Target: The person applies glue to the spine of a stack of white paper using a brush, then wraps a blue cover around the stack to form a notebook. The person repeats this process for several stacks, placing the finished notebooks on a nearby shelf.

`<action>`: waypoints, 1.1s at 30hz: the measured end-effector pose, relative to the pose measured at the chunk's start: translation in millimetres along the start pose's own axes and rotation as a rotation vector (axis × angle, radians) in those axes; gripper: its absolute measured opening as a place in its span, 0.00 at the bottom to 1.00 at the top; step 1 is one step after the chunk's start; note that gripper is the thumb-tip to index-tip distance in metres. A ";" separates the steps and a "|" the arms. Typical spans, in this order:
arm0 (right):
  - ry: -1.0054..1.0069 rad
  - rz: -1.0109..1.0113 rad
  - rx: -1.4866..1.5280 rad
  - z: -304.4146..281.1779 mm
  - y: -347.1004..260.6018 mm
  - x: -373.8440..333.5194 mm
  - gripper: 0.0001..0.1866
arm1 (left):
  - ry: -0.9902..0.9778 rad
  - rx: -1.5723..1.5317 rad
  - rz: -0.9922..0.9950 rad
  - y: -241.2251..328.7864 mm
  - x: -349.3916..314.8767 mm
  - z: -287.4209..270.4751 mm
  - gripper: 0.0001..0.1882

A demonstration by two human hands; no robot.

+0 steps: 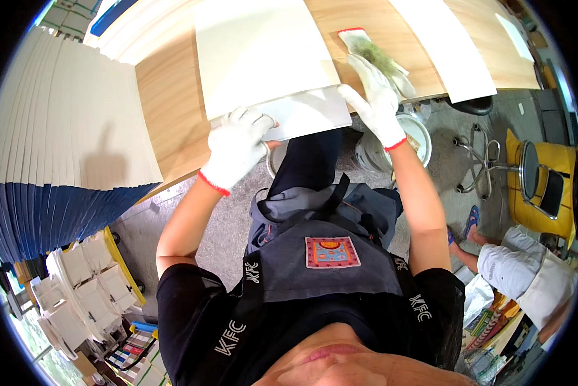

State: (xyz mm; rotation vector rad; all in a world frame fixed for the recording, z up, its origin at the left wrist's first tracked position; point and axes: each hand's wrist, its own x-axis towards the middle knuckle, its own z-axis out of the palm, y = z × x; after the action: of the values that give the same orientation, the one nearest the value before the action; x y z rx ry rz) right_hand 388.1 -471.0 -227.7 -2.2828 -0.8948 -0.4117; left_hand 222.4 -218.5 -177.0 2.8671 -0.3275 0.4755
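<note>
My left hand (236,145), in a white glove with a red cuff, closes on the near left corner of a white board (311,114); its fingers lie on top and the thumb is below. That board juts over the table's front edge from under a large cream sheet (263,51). My right hand (374,103), gloved the same way, has its fingers stretched out and the thumb apart, beside the board's right end. Just beyond it lies a loose white work glove (377,56) with a greenish stain.
At left stands a long row of white sheets with dark blue lower parts (70,116). A white strip (447,45) lies on the wooden table (167,96). Under the table edge is a white bucket (422,136). To the right are a wheeled chair (527,168) and another person's leg (472,257).
</note>
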 end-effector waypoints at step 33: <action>-0.274 -0.142 0.176 -26.3 -24.6 50.6 0.26 | -0.325 -0.086 -0.178 -27.5 56.2 -27.1 0.12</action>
State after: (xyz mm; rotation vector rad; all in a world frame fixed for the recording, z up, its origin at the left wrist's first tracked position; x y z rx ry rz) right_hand 406.1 -449.9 -172.1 -2.1520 -1.1851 -0.0751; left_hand 273.2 -195.8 -137.6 2.8483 -0.1365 -0.0372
